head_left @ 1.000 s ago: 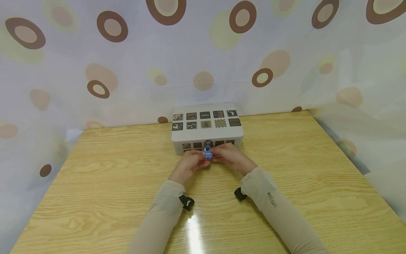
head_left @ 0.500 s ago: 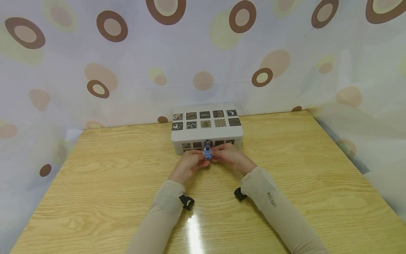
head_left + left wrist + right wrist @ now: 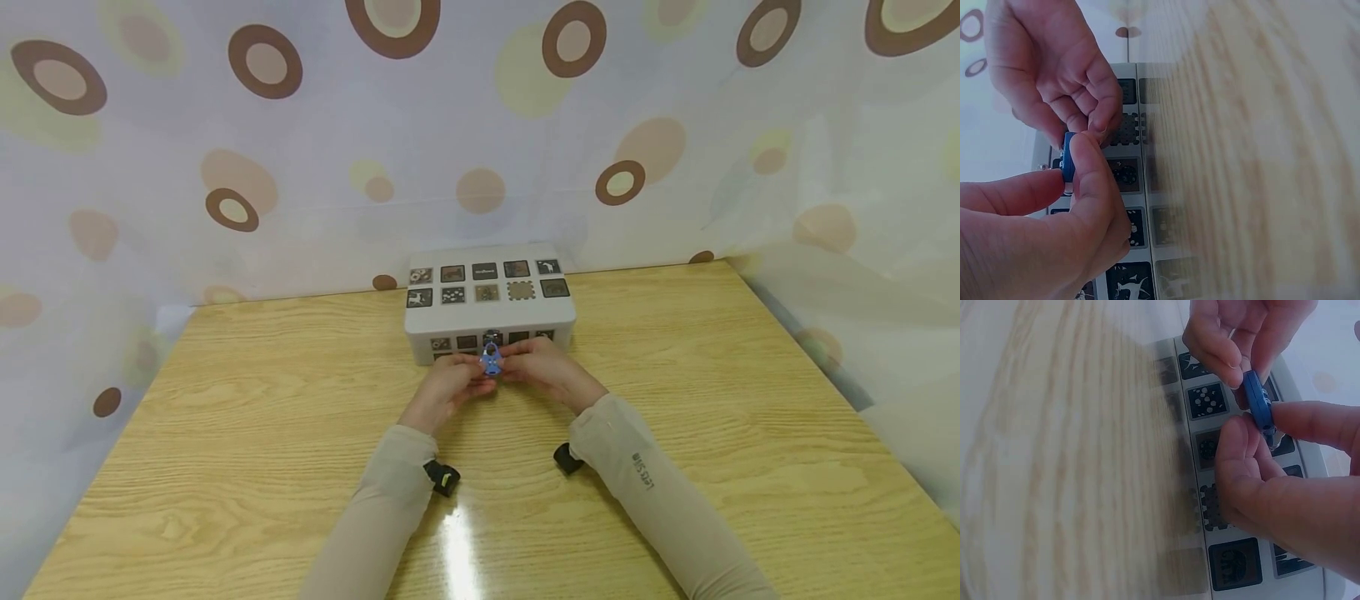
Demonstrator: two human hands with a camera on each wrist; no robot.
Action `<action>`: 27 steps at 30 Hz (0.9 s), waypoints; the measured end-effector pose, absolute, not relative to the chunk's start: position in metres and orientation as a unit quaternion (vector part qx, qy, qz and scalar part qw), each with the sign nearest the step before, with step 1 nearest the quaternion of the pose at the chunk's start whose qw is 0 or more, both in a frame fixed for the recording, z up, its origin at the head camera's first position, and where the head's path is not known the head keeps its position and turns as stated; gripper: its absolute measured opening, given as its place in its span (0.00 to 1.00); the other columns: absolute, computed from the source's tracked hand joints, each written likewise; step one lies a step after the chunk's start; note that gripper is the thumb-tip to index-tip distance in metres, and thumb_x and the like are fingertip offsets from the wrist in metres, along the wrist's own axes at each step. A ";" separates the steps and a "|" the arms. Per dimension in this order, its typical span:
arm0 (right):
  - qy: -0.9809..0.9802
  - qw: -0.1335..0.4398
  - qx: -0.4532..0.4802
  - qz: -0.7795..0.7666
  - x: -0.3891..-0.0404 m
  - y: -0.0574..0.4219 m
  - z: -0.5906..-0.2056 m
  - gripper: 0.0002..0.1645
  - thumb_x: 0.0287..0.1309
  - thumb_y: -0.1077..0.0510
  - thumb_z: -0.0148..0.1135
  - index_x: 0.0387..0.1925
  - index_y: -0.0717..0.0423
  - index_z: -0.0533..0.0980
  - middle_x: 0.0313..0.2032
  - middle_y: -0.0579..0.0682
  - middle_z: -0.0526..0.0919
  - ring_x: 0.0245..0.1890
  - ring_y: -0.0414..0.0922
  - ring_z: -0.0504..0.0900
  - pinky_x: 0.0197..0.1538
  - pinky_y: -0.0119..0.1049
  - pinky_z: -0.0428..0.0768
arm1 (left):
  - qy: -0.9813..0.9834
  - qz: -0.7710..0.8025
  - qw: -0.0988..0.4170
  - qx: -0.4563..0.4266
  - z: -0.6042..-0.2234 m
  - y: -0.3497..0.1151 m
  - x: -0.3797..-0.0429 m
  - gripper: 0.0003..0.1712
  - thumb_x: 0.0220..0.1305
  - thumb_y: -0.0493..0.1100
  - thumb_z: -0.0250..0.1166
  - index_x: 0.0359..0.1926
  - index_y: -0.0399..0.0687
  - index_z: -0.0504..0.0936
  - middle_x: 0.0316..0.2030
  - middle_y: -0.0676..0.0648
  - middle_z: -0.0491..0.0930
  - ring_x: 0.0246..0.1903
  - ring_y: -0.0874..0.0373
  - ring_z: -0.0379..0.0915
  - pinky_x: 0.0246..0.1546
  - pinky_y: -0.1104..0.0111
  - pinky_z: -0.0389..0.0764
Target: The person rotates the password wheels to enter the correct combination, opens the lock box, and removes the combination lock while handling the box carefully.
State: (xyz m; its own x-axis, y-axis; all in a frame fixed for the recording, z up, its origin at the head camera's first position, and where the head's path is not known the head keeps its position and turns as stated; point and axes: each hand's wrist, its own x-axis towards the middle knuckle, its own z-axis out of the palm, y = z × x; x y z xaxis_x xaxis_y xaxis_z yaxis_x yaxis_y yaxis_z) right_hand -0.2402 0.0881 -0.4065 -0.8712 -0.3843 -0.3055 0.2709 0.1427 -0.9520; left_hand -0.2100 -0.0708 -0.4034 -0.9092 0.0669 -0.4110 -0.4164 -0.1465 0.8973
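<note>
A small blue padlock with number dials hangs at the metal clasp on the front of a white box printed with dark square pictures. My left hand pinches the padlock from its left side between thumb and fingers. From the right, my right hand pinches it too, thumb on the dial face and fingers behind. In the left wrist view the blue padlock body shows edge-on between both hands. The right wrist view shows the padlock from the other side. Whether its shackle is locked I cannot tell.
The box stands near the back of a wood-grain table, close to a pale curtain with brown circles. Black straps sit at both wrists. A bright glare lies on the table between the forearms.
Both arms and the box stay in place. Only slight shifts of the fingers and thumbs on the padlock show.
</note>
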 end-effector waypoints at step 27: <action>0.682 0.253 -0.013 -0.686 -0.238 0.092 -0.405 0.22 0.66 0.70 0.51 0.57 0.82 0.65 0.35 0.55 0.80 0.29 0.39 0.81 0.42 0.31 0.86 | 0.656 0.726 0.149 -0.140 -0.398 -0.069 -0.208 0.15 0.66 0.24 0.53 0.52 0.19 0.70 0.38 0.37 0.75 0.27 0.58 0.75 0.38 0.71 0.86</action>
